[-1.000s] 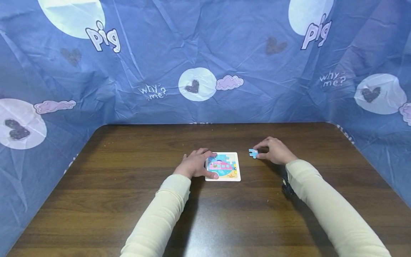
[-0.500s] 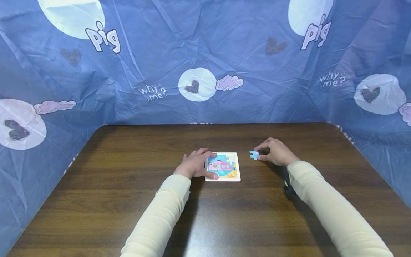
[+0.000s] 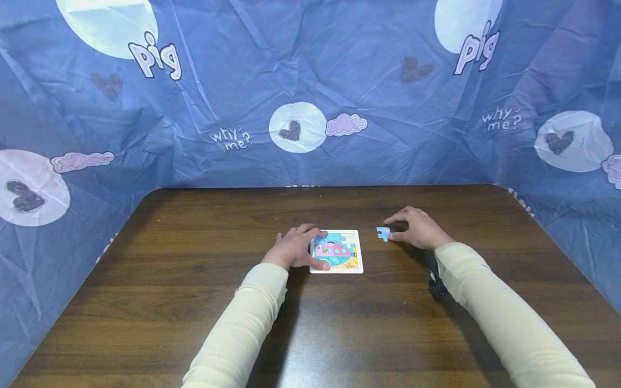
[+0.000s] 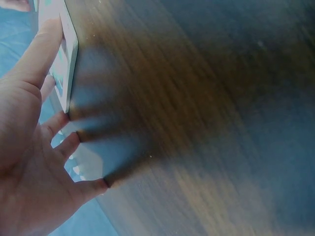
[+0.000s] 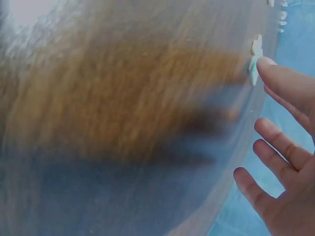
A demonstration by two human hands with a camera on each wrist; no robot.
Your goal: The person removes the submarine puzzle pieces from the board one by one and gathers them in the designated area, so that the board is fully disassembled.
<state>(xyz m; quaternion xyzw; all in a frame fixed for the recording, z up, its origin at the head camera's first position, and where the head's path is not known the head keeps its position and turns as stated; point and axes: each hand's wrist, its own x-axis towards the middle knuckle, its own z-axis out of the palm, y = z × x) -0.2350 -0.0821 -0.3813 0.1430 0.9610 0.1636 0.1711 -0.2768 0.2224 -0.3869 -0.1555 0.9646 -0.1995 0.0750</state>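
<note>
My left hand (image 3: 293, 248) lies spread over the left side of a white-framed jigsaw board (image 3: 361, 264). Its thumb and index fingertip rest on the picture, which has a pink submarine on blue. In the left wrist view the thumb (image 4: 42, 51) lies over the frame edge, while the other fingers are spread down to the table. To the right of the board, my right hand (image 3: 418, 229) holds a small blue jigsaw piece (image 3: 382, 233) between thumb and index finger, close to the tabletop. The right wrist view shows the thumb tip against the piece (image 5: 254, 71), the remaining fingers loosely extended.
Both hands work over a brown wooden table (image 3: 194, 302). A blue printed cloth (image 3: 388, 156) hangs behind it and along both sides. At the board's upper right, an unfilled pale patch (image 3: 348, 240) shows. A dark object (image 3: 436, 285) sits under the right wrist.
The piece and right hand shift slightly right and toward me, then stay nearly in place. The right index fingertip rises a little from the piece's upper edge. Left hand and board stay put.
</note>
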